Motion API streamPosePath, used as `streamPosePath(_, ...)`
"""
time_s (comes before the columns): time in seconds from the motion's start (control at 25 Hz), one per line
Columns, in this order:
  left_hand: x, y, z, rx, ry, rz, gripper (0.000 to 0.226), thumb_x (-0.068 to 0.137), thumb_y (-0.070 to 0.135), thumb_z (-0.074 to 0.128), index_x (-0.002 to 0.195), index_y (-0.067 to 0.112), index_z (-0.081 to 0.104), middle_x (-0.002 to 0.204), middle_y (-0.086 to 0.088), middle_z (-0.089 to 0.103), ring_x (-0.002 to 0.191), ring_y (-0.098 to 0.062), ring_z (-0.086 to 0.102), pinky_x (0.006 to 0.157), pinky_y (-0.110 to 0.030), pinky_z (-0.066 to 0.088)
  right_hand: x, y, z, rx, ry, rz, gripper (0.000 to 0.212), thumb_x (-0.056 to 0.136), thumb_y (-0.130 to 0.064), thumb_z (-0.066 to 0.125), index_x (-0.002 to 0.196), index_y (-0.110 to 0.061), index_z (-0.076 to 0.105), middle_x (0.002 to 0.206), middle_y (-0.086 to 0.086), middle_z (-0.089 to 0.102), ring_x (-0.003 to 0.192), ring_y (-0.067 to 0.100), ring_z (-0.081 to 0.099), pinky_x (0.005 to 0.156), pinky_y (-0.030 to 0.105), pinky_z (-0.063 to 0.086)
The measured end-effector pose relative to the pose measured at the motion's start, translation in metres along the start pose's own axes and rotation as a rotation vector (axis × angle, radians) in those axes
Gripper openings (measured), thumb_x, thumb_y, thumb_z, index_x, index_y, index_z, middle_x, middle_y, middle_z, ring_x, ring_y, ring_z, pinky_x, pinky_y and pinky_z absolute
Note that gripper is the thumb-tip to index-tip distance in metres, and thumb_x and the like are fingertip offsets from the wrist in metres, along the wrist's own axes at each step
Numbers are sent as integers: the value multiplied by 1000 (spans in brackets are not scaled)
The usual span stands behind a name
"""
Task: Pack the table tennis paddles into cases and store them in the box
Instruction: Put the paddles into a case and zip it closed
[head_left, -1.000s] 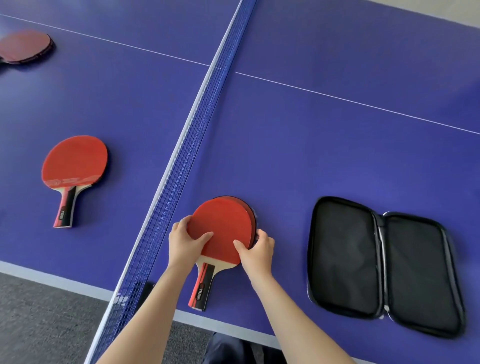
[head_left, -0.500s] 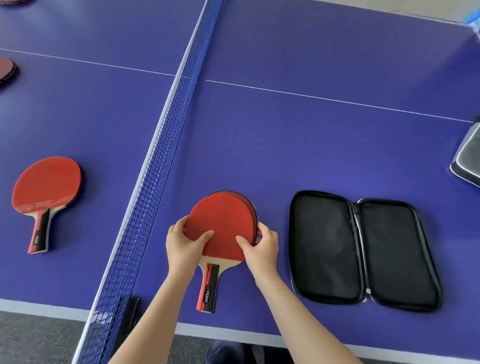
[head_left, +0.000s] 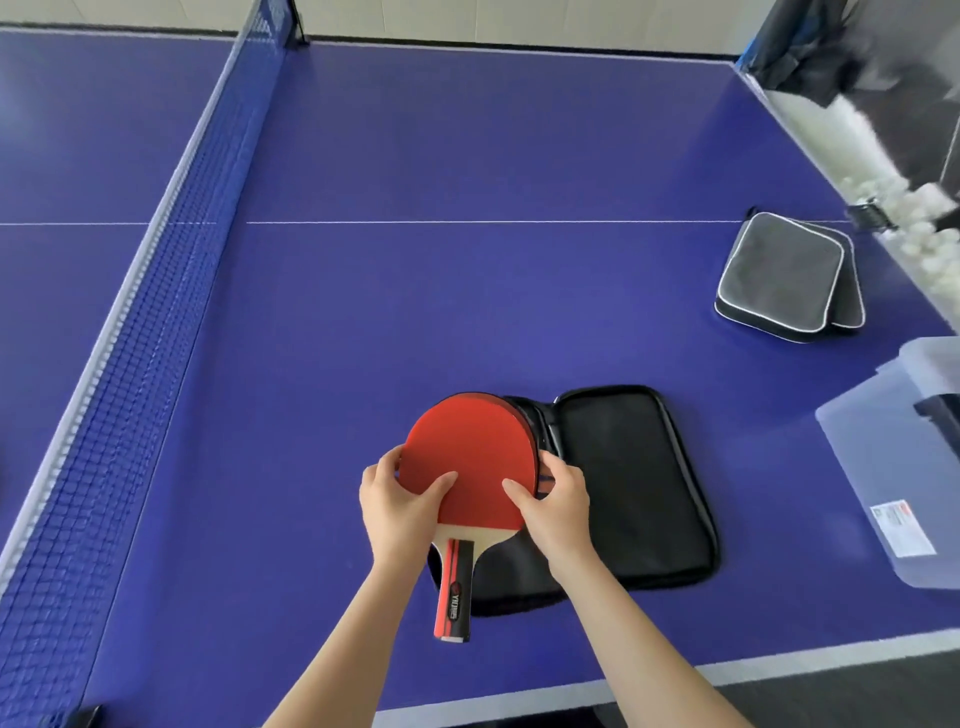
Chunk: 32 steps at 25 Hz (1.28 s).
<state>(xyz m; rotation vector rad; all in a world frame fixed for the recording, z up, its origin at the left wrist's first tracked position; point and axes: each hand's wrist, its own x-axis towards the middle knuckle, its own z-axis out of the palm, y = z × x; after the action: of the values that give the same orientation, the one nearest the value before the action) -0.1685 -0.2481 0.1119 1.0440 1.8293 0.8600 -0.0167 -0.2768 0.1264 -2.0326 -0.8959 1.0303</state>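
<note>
A stack of red paddles (head_left: 470, 457) with a red-and-black handle is held over the left half of an open black case (head_left: 631, 483) on the blue table. My left hand (head_left: 397, 501) grips the left edge of the blade, thumb on top. On the right edge my right hand (head_left: 558, 501) grips it the same way. A second paddle's black and red edge shows under the top one. The handle sticks out past the case's near edge. A clear plastic box (head_left: 893, 467) stands at the right table edge.
A closed grey case with white piping (head_left: 784, 273) lies at the far right. The net (head_left: 156, 291) runs along the left. Beyond the right edge is a container of white balls (head_left: 883, 171). The table's near edge (head_left: 727, 670) is close below the case.
Both hands have carried the paddles to the right, from the bare table onto the open case's left half. The view has swung right; the paddle left of the net is out of sight.
</note>
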Motion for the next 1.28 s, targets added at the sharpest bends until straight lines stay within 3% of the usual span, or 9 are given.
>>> streamPosePath(0.08,-18,12,43,3,-4,1,68,71,33,82,130,21,51,118,4,49,116,-18,49,95,-39,47,18,15,-41,-24,3,5,59,83,-23,72,136,-14,48,116,-2,42,104,13,51,89,25,44)
streamPosePath(0.28,-54,33,144,-13,7,-55,67,71,34,81,129,21,52,119,2,49,117,-21,49,97,-39,46,72,50,-131,-114,-18,17,61,82,-25,73,136,-14,49,120,0,45,112,17,50,97,33,46)
streamPosePath(0.48,-68,42,206,-32,64,-148,67,72,35,80,130,19,51,120,1,49,118,-21,48,90,-32,43,125,71,-173,-242,-129,5,64,83,-30,72,139,-14,46,125,4,46,119,21,48,100,38,45)
streamPosePath(0.64,-63,40,225,-3,103,-190,69,73,37,79,133,19,50,123,0,48,120,-21,47,96,-38,45,150,80,-175,-283,-187,-9,65,83,-32,71,139,-12,46,126,7,46,120,24,48,101,42,45)
streamPosePath(0.8,-55,41,233,32,123,-201,70,74,39,78,134,21,48,124,-1,47,121,-20,46,87,-30,41,163,83,-171,-341,-195,-31,59,84,-35,70,134,-12,51,122,7,49,116,25,50,97,41,48)
streamPosePath(1.28,-58,45,239,217,96,-174,71,80,46,71,139,19,41,125,0,43,124,-18,40,82,-36,44,152,87,-162,-379,-50,-57,52,90,-30,64,135,-9,49,128,8,54,125,24,46,100,37,41)
